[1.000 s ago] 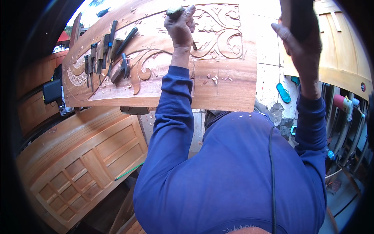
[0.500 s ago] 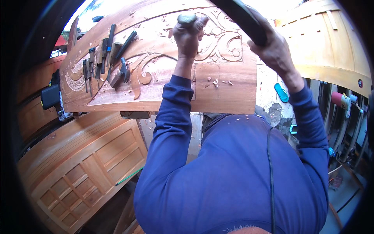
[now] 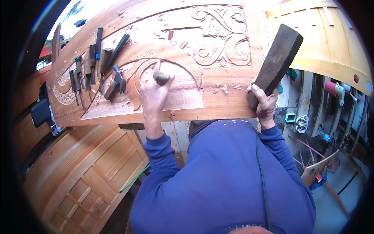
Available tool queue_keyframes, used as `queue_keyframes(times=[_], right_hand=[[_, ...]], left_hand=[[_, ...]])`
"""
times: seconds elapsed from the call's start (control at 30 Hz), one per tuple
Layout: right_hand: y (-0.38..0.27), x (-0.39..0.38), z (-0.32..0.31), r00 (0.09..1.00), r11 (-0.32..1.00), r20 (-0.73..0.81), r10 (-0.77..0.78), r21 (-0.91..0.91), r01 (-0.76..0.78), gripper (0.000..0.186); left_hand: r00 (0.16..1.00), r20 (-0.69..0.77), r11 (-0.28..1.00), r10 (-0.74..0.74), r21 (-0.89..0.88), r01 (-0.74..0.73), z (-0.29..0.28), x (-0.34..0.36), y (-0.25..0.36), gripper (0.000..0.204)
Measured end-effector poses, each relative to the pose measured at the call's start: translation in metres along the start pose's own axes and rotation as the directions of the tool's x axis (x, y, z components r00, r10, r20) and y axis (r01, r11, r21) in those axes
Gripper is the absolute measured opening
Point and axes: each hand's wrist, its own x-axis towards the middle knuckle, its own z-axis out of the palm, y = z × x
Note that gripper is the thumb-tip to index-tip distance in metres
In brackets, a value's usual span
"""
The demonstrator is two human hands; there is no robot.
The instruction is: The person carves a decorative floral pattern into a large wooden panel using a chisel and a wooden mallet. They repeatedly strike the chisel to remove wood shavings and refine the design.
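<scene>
A large carved wooden panel [image 3: 230, 111] lies in front of me, with raised scrolls and loose shavings on it. My left hand [image 3: 153, 95] is closed around a chisel, whose round handle end [image 3: 161, 78] sticks up out of the fist; its blade is hidden beneath. The fist is over the curved scroll near the panel's front edge. My right hand [image 3: 265, 103] grips the narrow lower end of a dark wooden mallet [image 3: 279, 58], a thick, flat-sided block. It is held tilted at the panel's right edge, apart from the chisel.
Several carving chisels [image 3: 92, 58] lie in a group on the panel's left, beside a hammer [image 3: 119, 80] with a blue-black head. A panelled door [image 3: 97, 163] leans at lower left. Pale wooden boards [image 3: 327, 43] stand at right, near clamps with a pink part [image 3: 331, 87].
My left hand has come nearer and to the left with the chisel, onto the curved scroll. My right hand has lowered the mallet from high up to the panel's right edge.
</scene>
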Motion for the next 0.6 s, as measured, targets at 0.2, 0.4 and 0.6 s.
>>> queue_keyframes(times=[0.2, 0.4, 0.6], right_hand=[[0.011, 0.0, 0.004, 0.994, 0.997, -0.09, -0.067, 0.027, 0.07, 0.061], [0.009, 0.0, 0.007, 0.988, 0.994, -0.114, -0.101, 0.023, 0.104, 0.054], [0.007, -0.002, 0.01, 0.979, 0.991, -0.157, -0.128, 0.005, 0.131, 0.045]], left_hand=[[0.955, 0.249, 0.982, -0.161, 0.135, 0.13, -0.002, -0.021, -0.014, 0.083], [0.931, 0.359, 0.983, -0.067, 0.183, 0.0, -0.004, -0.008, -0.026, 0.088], [0.928, 0.368, 0.977, -0.059, 0.212, -0.022, -0.005, -0.006, -0.02, 0.086]])
